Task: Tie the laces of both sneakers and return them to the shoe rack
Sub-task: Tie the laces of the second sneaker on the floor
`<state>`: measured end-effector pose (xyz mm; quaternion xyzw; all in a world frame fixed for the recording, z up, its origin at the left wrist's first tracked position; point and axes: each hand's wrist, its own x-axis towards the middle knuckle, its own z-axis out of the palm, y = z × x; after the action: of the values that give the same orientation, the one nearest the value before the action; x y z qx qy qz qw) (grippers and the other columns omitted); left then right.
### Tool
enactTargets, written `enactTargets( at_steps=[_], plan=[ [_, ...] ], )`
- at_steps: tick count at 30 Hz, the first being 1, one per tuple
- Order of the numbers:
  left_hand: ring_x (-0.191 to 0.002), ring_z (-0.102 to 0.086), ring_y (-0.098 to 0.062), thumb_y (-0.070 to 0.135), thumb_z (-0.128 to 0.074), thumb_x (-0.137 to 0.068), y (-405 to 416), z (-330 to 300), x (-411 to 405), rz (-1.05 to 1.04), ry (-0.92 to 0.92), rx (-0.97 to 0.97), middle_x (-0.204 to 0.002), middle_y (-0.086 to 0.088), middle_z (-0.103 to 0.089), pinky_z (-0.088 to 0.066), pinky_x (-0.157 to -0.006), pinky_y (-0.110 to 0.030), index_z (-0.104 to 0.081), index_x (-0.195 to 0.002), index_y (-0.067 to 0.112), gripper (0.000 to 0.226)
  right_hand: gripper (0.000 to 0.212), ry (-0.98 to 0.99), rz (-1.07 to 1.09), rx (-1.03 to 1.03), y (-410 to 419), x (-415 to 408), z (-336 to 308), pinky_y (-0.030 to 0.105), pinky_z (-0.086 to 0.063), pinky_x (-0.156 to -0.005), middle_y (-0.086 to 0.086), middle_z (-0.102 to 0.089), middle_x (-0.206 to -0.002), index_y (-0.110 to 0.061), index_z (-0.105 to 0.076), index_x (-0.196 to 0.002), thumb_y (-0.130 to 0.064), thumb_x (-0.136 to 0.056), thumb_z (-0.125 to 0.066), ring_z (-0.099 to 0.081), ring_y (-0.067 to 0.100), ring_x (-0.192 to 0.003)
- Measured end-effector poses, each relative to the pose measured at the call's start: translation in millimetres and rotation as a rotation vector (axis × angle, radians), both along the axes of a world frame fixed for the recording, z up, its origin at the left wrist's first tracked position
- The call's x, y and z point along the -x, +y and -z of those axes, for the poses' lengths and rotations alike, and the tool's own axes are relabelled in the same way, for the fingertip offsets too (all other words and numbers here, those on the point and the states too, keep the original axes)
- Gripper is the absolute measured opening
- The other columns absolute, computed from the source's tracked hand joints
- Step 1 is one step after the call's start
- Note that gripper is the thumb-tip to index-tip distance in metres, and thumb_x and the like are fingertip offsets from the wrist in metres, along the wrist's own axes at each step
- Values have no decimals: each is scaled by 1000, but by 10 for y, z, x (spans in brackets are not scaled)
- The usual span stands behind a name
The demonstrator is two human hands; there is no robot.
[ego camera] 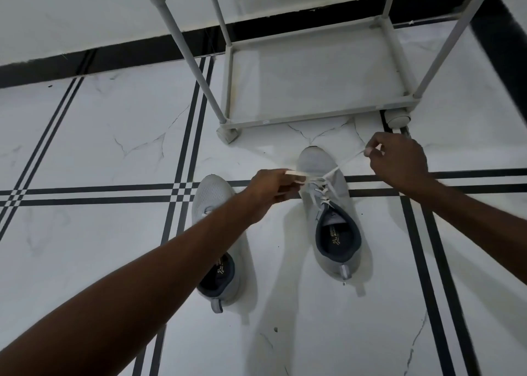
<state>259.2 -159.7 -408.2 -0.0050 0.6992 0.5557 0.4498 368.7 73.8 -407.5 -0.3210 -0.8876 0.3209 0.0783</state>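
Above the right sneaker (328, 204), left hand (268, 188) and right hand (397, 158) each pinch a lace end (296, 173), pulled apart.

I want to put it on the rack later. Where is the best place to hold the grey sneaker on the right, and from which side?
Probably the heel collar of the right grey mesh sneaker: its dark opening faces up and nearest the person, so fingers can hook in from above. The pale shoe rack stands just beyond the toe.

Shoe rack (313, 118) close ahead, seemingly empty
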Motion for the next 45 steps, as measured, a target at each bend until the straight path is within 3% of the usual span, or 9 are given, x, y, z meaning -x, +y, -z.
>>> enactTargets(
  at_steps=[6,13,17,24,27,30,34,39,45],
  plan=[
    [-82,-69,-19,16,-47,-100,-127,95,-16,110,-231,164,-94,-9,-71,-55,-71,-26,-69,-89,10,25,27,-283,-184,-418,51,-272,295,37,-48,-82,12,-74,-86,-12,-76,-96,-8,-70,-71,-64,35,-88],
    [-83,-71,-19,24,-41,-105,75,23,-117,133,-273,49,-96,-9,-75,-55,-74,-27,-70,-98,9,33,16,-23,-353,76,-519,-334,351,19,-40,-56,-2,-63,-65,-11,-76,-86,-1,-80,-65,-52,4,-54],
    [-79,-71,-17,27,-42,-106,-2,54,-110,184,-256,98,-88,-7,-75,-55,-67,-25,-65,-84,12,36,17,-30,-231,297,-358,-330,306,36,-60,-55,5,-68,-60,-7,-71,-77,7,-83,-64,-67,20,-49],
    [-84,-67,-17,24,-53,-102,-412,175,4,152,-224,282,-100,-9,-67,-55,-65,-23,-63,-102,9,18,13,-224,-336,11,-103,-534,354,38,-58,-58,12,-71,-74,-1,-73,-83,5,-81,-63,-68,27,-64],
    [-111,-61,-24,27,-78,-85,-247,271,-142,135,175,370,-127,-9,-60,-56,-82,-35,-49,-134,11,60,25,-148,-376,-64,-220,-536,409,35,-56,-74,4,-75,-95,-15,-74,-105,-5,-83,-67,-69,23,-86],
    [-106,-64,-21,26,-81,-79,14,294,-383,386,845,421,-116,-5,-69,-51,-90,-34,-64,-123,13,49,25,-19,-406,0,-317,-516,386,26,-52,-72,0,-77,-95,-16,-75,-102,-5,-82,-68,-67,13,-80],
    [-73,-65,-9,18,-83,-73,277,281,-558,408,726,354,-69,12,-66,-48,-65,-21,-70,-79,22,14,18,-15,-337,146,-356,-443,366,24,-54,-72,-4,-75,-84,-16,-77,-92,-5,-81,-68,-65,5,-71],
    [-54,-58,2,11,-82,-73,178,294,-388,378,577,267,-63,6,-70,-50,-62,-18,-76,-78,13,9,12,-42,-278,261,-409,-419,451,37,-60,-63,-4,-71,-67,-19,-72,-78,-7,-80,-72,-68,12,-56],
    [-73,-63,-16,-4,-65,-75,51,329,-327,729,1027,346,-79,3,-68,-46,-65,-29,-74,-81,14,21,25,19,-547,-120,-449,-455,507,42,-43,-53,4,-53,-80,-13,-51,-77,10,-74,-60,-51,24,-64]
  ],
)
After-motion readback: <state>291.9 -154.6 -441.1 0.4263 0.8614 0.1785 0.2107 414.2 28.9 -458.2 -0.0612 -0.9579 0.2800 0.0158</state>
